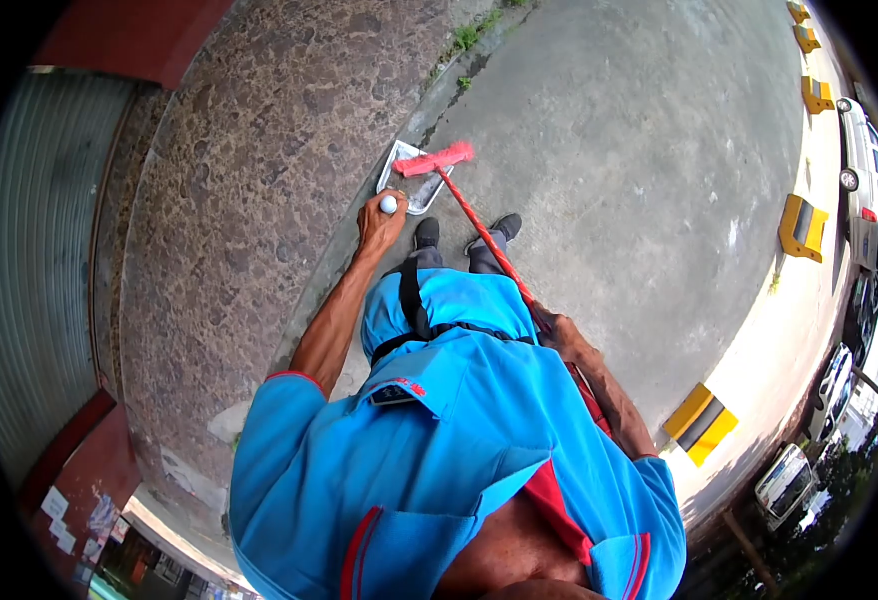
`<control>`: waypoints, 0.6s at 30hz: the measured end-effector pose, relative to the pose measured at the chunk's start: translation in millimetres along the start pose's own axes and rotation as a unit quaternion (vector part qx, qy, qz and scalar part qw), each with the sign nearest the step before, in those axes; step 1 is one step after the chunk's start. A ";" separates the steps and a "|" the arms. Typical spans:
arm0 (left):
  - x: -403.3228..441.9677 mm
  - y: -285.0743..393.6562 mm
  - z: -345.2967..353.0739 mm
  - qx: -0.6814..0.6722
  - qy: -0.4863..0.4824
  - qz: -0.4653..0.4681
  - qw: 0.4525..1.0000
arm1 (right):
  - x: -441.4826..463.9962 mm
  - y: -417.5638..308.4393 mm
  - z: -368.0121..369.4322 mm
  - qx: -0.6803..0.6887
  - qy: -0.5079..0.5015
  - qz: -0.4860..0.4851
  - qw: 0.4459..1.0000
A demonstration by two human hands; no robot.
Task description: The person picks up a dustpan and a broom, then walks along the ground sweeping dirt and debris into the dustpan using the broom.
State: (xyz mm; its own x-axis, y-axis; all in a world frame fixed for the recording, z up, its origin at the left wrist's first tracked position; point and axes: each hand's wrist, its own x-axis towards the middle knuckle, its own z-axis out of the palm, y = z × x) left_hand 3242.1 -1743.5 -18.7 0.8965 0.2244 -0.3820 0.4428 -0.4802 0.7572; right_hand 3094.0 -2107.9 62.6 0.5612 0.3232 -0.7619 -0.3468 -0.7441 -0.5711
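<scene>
My left hand (379, 222) is closed around the upright handle of a dustpan (387, 180), and the handle's white rounded top (388, 204) shows above my fingers. The pan rests on the ground in front of my feet, its pale rim visible and its inside partly covered. My right hand (559, 335) grips the red stick of a broom (479, 228), which slants from beside my right hip down toward the pan. The broom's red bristle head (434, 160) lies across the dustpan, its right end reaching past the rim.
Brown patterned paving (249, 180) lies to my left beside a corrugated metal shutter (39, 230). Grey concrete (639, 170) stretches ahead and right. Yellow-and-black wheel stops (701, 424) line the right side, with parked cars (867, 165) beyond. Weeds (467, 38) grow along the paving edge.
</scene>
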 end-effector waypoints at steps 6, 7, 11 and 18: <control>2.5 7.4 13.9 -0.019 0.011 0.010 1.000 | -1.6 -2.4 -7.8 0.001 0.013 -0.013 1.000; 3.5 6.3 16.7 -0.021 0.006 0.001 1.000 | -2.0 -2.9 -9.4 0.000 0.010 -0.013 1.000; -9.9 19.8 17.9 0.004 0.027 -0.008 1.000 | -13.7 -30.2 -26.2 -0.021 -0.023 0.029 0.999; -10.5 34.1 32.3 -0.028 -0.010 0.016 0.999 | -23.1 -36.9 -31.1 0.009 -0.036 0.106 0.994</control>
State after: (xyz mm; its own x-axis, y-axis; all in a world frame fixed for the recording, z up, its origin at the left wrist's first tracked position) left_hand 3247.4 -1789.6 -6.0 0.9100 0.1921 -0.3675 0.4145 -0.4378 0.7978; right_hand 3117.2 -2106.1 110.8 0.4191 0.2022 -0.8851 -0.4657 -0.7890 -0.4008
